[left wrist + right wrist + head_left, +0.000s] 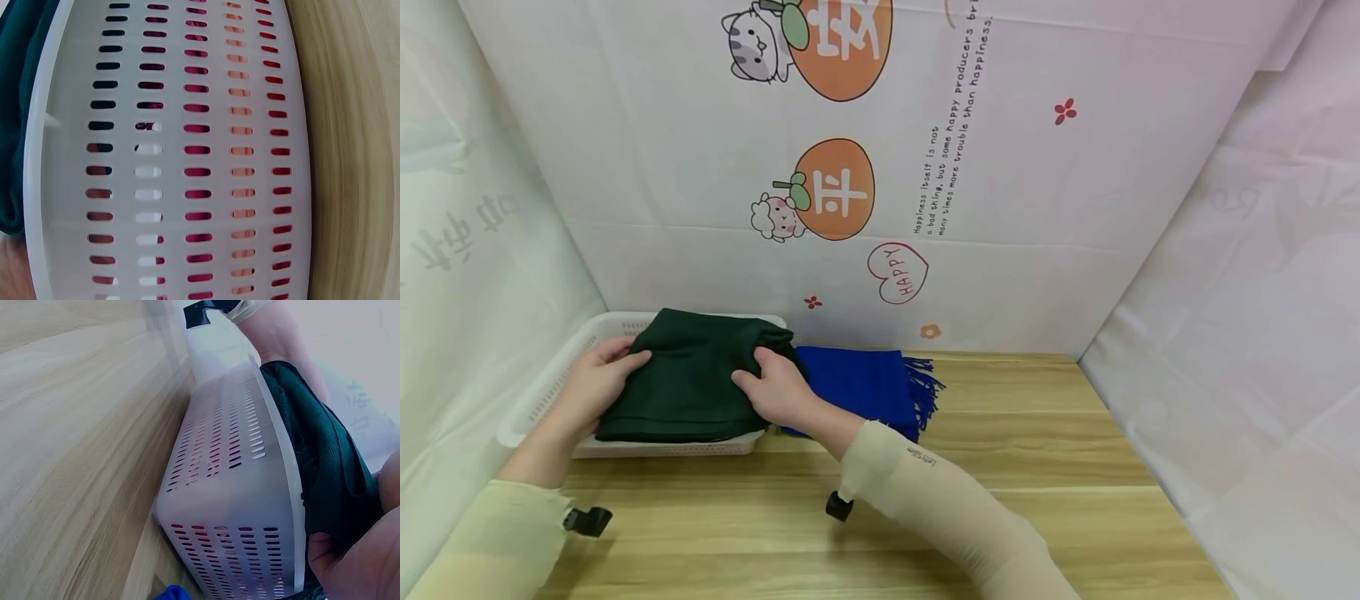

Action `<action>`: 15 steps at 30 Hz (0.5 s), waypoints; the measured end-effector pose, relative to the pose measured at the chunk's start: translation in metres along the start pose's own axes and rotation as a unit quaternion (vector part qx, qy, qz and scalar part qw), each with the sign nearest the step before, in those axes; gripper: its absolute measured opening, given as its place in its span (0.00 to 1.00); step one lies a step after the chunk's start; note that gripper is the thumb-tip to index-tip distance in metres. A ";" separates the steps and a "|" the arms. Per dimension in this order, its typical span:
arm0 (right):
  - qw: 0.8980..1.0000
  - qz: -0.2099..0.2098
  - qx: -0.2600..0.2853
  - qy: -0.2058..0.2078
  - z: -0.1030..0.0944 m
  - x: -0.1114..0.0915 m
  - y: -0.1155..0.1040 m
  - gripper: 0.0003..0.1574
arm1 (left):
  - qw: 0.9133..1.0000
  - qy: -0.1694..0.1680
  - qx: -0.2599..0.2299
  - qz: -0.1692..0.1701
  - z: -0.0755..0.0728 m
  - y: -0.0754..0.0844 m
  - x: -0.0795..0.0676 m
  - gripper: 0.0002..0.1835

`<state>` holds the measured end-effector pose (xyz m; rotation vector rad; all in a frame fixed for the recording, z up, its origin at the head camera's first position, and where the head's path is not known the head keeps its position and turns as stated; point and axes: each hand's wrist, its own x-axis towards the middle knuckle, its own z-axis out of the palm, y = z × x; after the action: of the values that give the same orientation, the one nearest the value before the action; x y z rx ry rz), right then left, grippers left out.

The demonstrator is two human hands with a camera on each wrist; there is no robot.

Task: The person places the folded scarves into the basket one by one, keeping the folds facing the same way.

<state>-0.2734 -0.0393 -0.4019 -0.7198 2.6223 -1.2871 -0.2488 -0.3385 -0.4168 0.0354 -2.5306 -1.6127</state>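
Observation:
A folded dark green cloth (692, 375) lies over the white plastic basket (662, 448), covering most of its opening. At the cloth's left edge my left hand (597, 379) grips it, thumb on top and the other fingers mostly hidden. My right hand (778, 387) pinches the right edge near a bunched fold. In the right wrist view the green cloth (319, 450) sits along the basket's rim (284, 434), with the right hand (365, 562) against it. Only a sliver of the left hand (14, 269) shows in the left wrist view, beside the slotted basket wall (172, 137).
Right of the basket lies a folded blue scarf (857, 383) with fringe on the wooden table (1000, 467). Pink, red and salmon layers show through the basket's slots. A printed white sheet (1000, 292) hangs behind, and white side sheets (1240, 333) flank the table.

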 end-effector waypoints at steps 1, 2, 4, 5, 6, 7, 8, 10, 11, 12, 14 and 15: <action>1.000 -0.002 -0.003 0.000 0.000 0.001 -0.001 0.38 | 1.000 0.000 0.000 -0.001 -0.001 0.000 0.000 0.34; 1.000 -0.005 -0.006 0.000 0.001 0.001 -0.001 0.37 | 1.000 0.000 0.001 0.000 -0.002 -0.001 0.000 0.34; 1.000 -0.008 -0.010 0.000 0.002 0.003 -0.002 0.36 | 1.000 -0.002 0.003 0.000 -0.004 -0.001 -0.001 0.34; 1.000 -0.008 -0.010 -0.001 0.003 0.003 -0.003 0.36 | 1.000 -0.002 0.005 -0.001 -0.004 -0.002 -0.001 0.35; 1.000 -0.008 -0.011 -0.003 0.004 0.004 -0.003 0.36 | 1.000 -0.001 0.007 -0.002 -0.005 -0.002 -0.001 0.35; 1.000 -0.008 -0.012 -0.003 0.005 0.004 -0.004 0.36 | 1.000 0.000 0.012 -0.002 -0.006 -0.002 -0.001 0.35; 1.000 -0.009 -0.013 -0.003 0.006 0.005 -0.004 0.36 | 1.000 0.001 0.015 -0.002 -0.007 -0.003 -0.001 0.36; 1.000 -0.010 -0.016 -0.001 0.008 0.006 -0.005 0.35 | 1.000 0.004 0.024 -0.002 -0.009 -0.004 -0.001 0.37; 1.000 -0.012 -0.017 0.000 0.009 0.006 -0.005 0.34 | 1.000 0.007 0.025 -0.001 -0.010 -0.004 -0.001 0.37; 1.000 -0.013 -0.019 0.001 0.010 0.007 -0.006 0.34 | 1.000 0.009 0.026 -0.001 -0.011 -0.005 -0.001 0.37; 1.000 -0.016 -0.021 0.004 0.012 0.009 -0.006 0.33 | 1.000 0.012 0.024 0.001 -0.013 -0.007 -0.001 0.37; 1.000 -0.016 -0.021 0.005 0.013 0.009 -0.007 0.33 | 1.000 0.012 0.025 0.002 -0.014 -0.008 -0.001 0.36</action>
<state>-0.2751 -0.0562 -0.4038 -0.7670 2.6639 -1.2497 -0.2464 -0.3546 -0.4185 0.0547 -2.5512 -1.5381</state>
